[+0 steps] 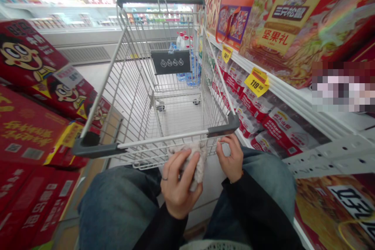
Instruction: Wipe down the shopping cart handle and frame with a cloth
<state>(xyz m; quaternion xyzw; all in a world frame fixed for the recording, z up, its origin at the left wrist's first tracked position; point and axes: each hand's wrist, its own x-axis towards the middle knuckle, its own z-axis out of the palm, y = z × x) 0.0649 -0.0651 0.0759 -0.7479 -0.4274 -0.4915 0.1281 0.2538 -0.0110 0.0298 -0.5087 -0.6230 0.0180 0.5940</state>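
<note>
A wire shopping cart (175, 119) with dark grey corner guards stands right in front of my knees. My left hand (179, 183), with a ring on one finger, grips a crumpled off-white cloth (200, 168) against the cart's near rim wires. Just below the right corner guard (225, 125) is my right hand (232, 158). Its thumb and index finger curl into a pinch close to the rim; anything between the fingertips is too small to make out. A black panel with round symbols (171, 62) hangs on the cart's far side.
Red gift boxes (38, 125) are stacked on the left. To the right, a shelf edge (281, 90) with yellow price tags carries nut gift boxes (290, 27) above packs of bottled drinks (258, 105). Large water bottles (193, 74) stand beyond the cart, before a lit display case (88, 8).
</note>
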